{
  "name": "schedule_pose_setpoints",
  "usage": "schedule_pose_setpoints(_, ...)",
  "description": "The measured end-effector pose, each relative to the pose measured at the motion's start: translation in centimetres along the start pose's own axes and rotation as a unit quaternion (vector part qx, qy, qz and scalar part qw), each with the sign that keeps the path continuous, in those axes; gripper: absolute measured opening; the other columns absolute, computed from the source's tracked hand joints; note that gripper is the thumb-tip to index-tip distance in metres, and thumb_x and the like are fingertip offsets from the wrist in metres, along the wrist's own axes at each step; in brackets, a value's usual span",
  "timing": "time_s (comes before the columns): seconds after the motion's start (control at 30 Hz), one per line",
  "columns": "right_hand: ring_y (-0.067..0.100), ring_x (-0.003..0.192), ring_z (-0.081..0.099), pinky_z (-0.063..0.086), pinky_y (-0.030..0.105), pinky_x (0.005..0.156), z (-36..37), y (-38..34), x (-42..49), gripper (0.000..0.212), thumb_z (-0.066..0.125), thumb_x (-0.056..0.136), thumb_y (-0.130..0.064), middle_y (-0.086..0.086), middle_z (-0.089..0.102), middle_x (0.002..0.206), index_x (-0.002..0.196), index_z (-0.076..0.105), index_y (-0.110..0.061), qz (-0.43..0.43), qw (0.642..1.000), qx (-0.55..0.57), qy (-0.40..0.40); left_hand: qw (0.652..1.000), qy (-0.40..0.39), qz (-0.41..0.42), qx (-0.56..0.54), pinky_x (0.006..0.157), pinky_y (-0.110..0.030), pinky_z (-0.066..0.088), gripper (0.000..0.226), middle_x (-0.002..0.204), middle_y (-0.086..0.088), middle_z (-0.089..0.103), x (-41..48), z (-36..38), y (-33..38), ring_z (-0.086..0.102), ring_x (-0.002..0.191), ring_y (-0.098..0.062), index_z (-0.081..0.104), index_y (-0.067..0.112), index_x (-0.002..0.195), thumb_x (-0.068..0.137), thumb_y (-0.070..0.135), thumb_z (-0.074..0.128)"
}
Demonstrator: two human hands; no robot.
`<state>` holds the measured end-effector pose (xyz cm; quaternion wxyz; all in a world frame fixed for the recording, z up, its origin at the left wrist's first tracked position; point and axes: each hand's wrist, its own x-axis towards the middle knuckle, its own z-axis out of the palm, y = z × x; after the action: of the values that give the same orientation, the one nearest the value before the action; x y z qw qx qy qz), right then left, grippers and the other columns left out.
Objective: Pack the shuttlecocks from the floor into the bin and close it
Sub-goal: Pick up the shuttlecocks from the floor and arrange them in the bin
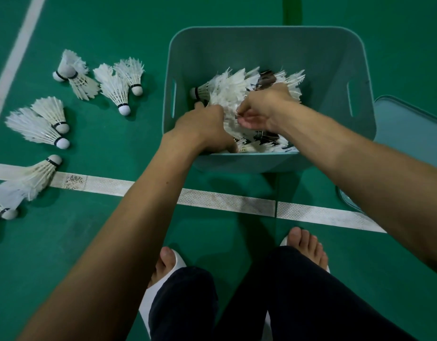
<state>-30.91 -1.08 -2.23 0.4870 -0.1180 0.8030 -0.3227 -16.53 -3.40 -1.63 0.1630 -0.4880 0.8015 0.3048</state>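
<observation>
We stand on a green court floor (pixel 40 242) crossed by white lines (pixel 225 201). In the teal bin (pixel 261 50), our left hand (pixel 205 130) and right hand (pixel 260 112) curl their fingers round heaped shuttlecocks (pixel 227 92). Loose shuttlecocks (pixel 43 129) lie left of the bin, its lid (pixel 409 126) right. Dark print (pixel 268 137) among the feathers is unreadable

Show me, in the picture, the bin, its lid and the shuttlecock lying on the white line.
bin (pixel 266 48): head view, inner far wall.
lid (pixel 409 129): head view, flat top surface.
shuttlecock on the white line (pixel 39 174): head view, feather skirt.
</observation>
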Motion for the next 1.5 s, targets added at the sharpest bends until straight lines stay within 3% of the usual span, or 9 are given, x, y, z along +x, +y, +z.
schedule_pose_setpoints(0.17, 0.019, 0.079, 0.071, 0.061, 0.035, 0.072, -0.6, -0.5, 1.3, 0.013, 0.078, 0.078, -0.012, 0.001, 0.075, 0.087, 0.091, 0.076, -0.013, -0.179, 0.924, -0.317, 0.119, 0.999, 0.011, 0.005, 0.030, 0.093, -0.043, 0.051, 0.069, 0.136, -0.013, 0.045, 0.0, 0.0, 0.0, 0.058, 0.106, -0.035, 0.054, 0.023, 0.129, 0.073, 0.051, 0.082)
schedule_pose_setpoints(0.4, 0.018, 0.062, 0.060, 0.056, 0.033, 0.059, 1.7, -1.9, -0.5, 0.035, 0.078, 0.074, -0.033, 0.003, 0.062, 0.078, 0.094, 0.062, -0.010, -0.108, 0.985, -0.123, -0.045, 0.998, 0.013, 0.006, 0.060, 0.093, -0.043, 0.049, 0.070, 0.136, -0.012, 0.048, 0.1, 0.0, 0.2, 0.058, 0.110, -0.035, 0.056, 0.024, 0.134, 0.073, 0.049, 0.079)
schedule_pose_setpoints(0.57, 0.020, 0.058, 0.064, 0.058, 0.030, 0.050, 3.3, -1.0, 0.6, 0.020, 0.073, 0.073, 0.003, 0.007, 0.065, 0.072, 0.087, 0.061, -0.005, -0.047, 0.994, -0.097, -0.016, 0.999, 0.007, 0.046, 0.003, 0.083, -0.044, 0.058, 0.029, 0.095, -0.005, 0.069, -0.5, -0.8, 0.4, 0.066, 0.088, -0.028, 0.068, 0.018, 0.101, 0.075, 0.028, 0.070)
schedule_pose_setpoints(0.73, 0.016, 0.059, 0.046, 0.054, 0.028, 0.057, 1.4, -0.9, 1.0, 0.014, 0.058, 0.097, -0.004, 0.004, 0.042, 0.070, 0.086, 0.052, -0.009, 0.051, 0.988, -0.109, -0.100, 0.981, 0.158, 0.021, -0.112, 0.076, -0.043, 0.056, 0.026, 0.084, -0.013, 0.072, -0.4, -2.5, 0.3, 0.067, 0.083, -0.030, 0.077, 0.007, 0.085, 0.082, 0.005, 0.051)
schedule_pose_setpoints(0.83, 0.012, 0.050, 0.054, 0.063, 0.031, 0.064, 1.6, -0.6, 1.5, 0.014, 0.055, 0.102, -0.005, 0.003, 0.053, 0.060, 0.087, 0.055, -0.006, 0.061, 0.985, -0.081, -0.141, 0.952, 0.245, -0.008, -0.186, 0.075, -0.048, 0.056, 0.038, 0.084, -0.022, 0.072, 0.0, -2.7, 0.4, 0.063, 0.079, -0.034, 0.075, 0.001, 0.084, 0.073, 0.007, 0.040)
schedule_pose_setpoints(1.07, 0.015, 0.056, 0.065, 0.062, 0.030, 0.056, 2.4, -0.7, 2.5, 0.009, 0.077, 0.088, -0.012, 0.006, 0.069, 0.071, 0.089, 0.071, -0.006, -0.002, 0.997, -0.053, -0.057, 0.903, 0.261, -0.029, -0.340, 0.073, -0.028, 0.052, 0.032, 0.077, -0.001, 0.070, 0.6, -1.7, 0.3, 0.064, 0.083, -0.016, 0.071, 0.013, 0.070, 0.078, 0.000, 0.042)
schedule_pose_setpoints(1.2, 0.020, 0.053, 0.066, 0.063, 0.037, 0.062, 1.0, -1.2, 0.9, 0.032, 0.076, 0.086, -0.022, 0.008, 0.072, 0.070, 0.112, 0.070, -0.004, -0.008, 0.996, -0.027, -0.088, 0.847, 0.258, -0.050, -0.461, 0.079, -0.034, 0.054, 0.035, 0.072, -0.001, 0.066, 1.3, -1.9, 0.2, 0.063, 0.081, -0.017, 0.065, 0.018, 0.064, 0.076, -0.006, 0.041)
schedule_pose_setpoints(1.37, 0.021, 0.053, 0.065, 0.063, 0.036, 0.058, -2.0, -1.5, -2.2, 0.018, 0.064, 0.086, -0.013, 0.016, 0.078, 0.081, 0.086, 0.073, 0.003, -0.187, 0.982, 0.009, 0.035, 0.787, 0.247, -0.075, -0.561, 0.088, -0.038, 0.057, 0.029, 0.078, -0.004, 0.070, 2.0, -2.6, 0.7, 0.066, 0.086, -0.020, 0.069, 0.013, 0.072, 0.082, -0.006, 0.050)
schedule_pose_setpoints(1.5, 0.024, 0.063, 0.071, 0.062, 0.034, 0.062, -2.5, -1.6, -3.9, 0.039, 0.060, 0.093, -0.034, 0.017, 0.079, 0.086, 0.097, 0.072, 0.004, -0.119, 0.988, -0.059, -0.076, 0.645, 0.179, -0.054, -0.741, 0.068, -0.033, 0.048, 0.007, 0.073, -0.006, 0.058, 1.6, -3.0, 1.5, 0.053, 0.072, -0.021, 0.064, 0.005, 0.083, 0.086, 0.010, 0.060)
